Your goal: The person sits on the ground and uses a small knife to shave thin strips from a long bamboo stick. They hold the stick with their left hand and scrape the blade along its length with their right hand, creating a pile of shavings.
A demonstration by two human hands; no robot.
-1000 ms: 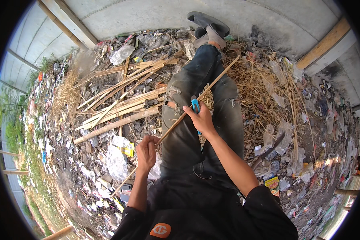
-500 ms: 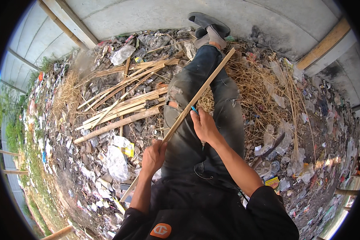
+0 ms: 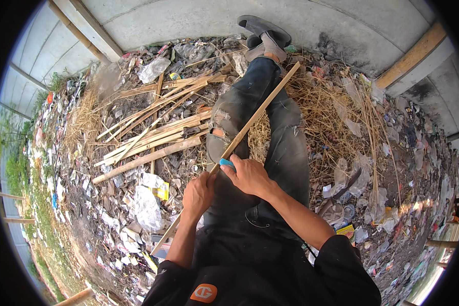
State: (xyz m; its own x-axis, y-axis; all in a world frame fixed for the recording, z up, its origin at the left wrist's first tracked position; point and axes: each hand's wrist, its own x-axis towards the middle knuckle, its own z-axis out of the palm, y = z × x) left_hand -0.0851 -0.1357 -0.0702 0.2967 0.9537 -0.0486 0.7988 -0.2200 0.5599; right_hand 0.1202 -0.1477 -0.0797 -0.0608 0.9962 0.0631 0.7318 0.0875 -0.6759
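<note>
I sit on the ground with my legs in grey torn trousers stretched out. A long thin bamboo strip (image 3: pixel 255 120) runs diagonally across my lap, from lower left to my feet at upper right. My left hand (image 3: pixel 198 195) is closed around the strip near its lower part. My right hand (image 3: pixel 249 175) sits just above it on the strip and grips a small tool with a blue handle (image 3: pixel 227 163) pressed against the strip.
A pile of split bamboo strips (image 3: pixel 155 132) lies on the ground to my left. Dry straw (image 3: pixel 331 109) is heaped on my right. Plastic scraps and litter (image 3: pixel 137 209) cover the dirt all around. A concrete wall (image 3: pixel 199 20) stands beyond my feet.
The strip has slid up toward my feet, its far end rising. My right hand came down the strip toward my left hand; the two now sit close together.
</note>
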